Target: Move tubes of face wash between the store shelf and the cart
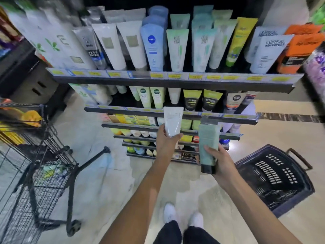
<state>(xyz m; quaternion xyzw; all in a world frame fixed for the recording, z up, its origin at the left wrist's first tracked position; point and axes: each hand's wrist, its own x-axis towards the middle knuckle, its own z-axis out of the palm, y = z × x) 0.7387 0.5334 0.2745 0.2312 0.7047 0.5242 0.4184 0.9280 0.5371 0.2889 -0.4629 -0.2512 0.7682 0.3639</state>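
**At the shelf: one tube in each hand, cart off to the left**

Far left, wire shopping cart [44, 166] stands beside the shelving, some blurred packs low inside; well apart from both hands. Top shelf [172, 80] carries upright tubes, caps down so the fronts face the aisle: pale leaf-print tubes, two white tubes with tan labels, a blue NIVEA tube [152, 48], mint and yellow-green ones, then grey L'OREAL MEN EXPERT tubes [269, 53] and orange packs. Yellow price tags run along the rail, too blurred to read. Lower shelf has another NIVEA tube at right.

Left hand [166, 143] has fingers closed around the cap end of a white tube [172, 120], raised in front of the middle shelves; its print is illegible. Right hand [219, 159] has fingers wrapped around a grey-green tube [208, 143] with a dark cap pointing down; no readable label. Both held upright, probably to match the shelf rows. Direction, shelf to cart or back, can't be told. Far right, black plastic basket [274, 176] on the floor.
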